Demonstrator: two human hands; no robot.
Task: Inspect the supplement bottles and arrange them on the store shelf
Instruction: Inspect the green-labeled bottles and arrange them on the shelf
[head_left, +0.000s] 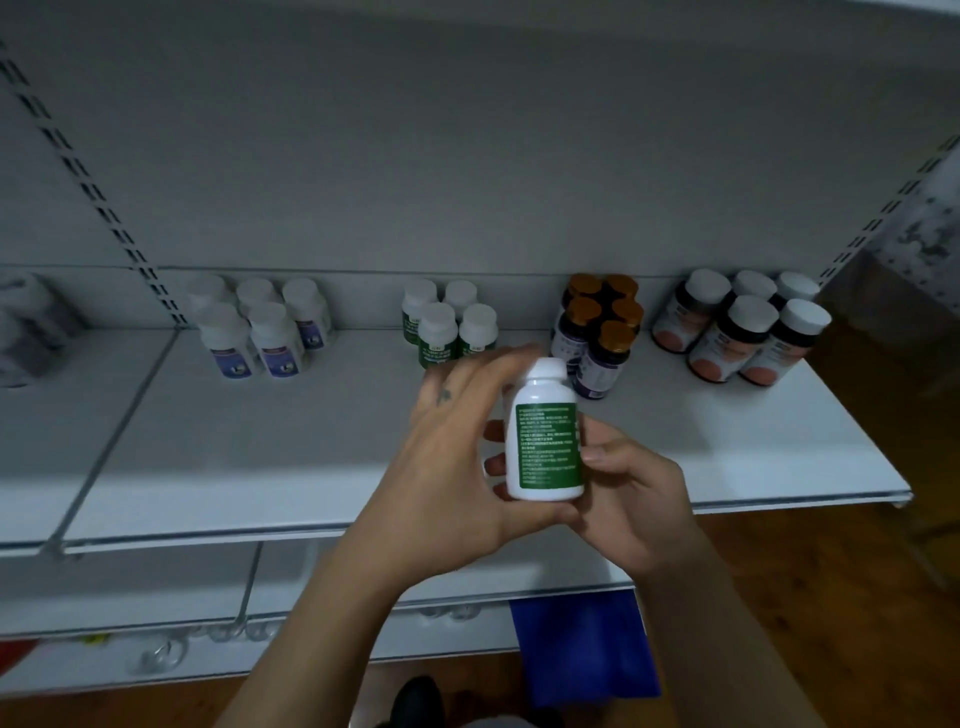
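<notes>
Both hands up front, wrapped on green-label bottle (546, 434): left hand (447, 467) cupping back, right hand (621, 488) with thumb pinching label side. Bottle upright, above shelf (311, 441) front. Risk: smooth plastic slips mid-turn, or placement knocks green-label group (449, 325) far behind; gold-cap bottles (597, 332) close right.

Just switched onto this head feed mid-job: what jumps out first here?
The white bottle with a green label, held upright in mid-frame above the shelf's front edge by the left hand and right hand, its small-print side facing the camera. Behind it, four clusters line the back of the white shelf; the gold-capped dark bottles right of centre stand out most.
</notes>
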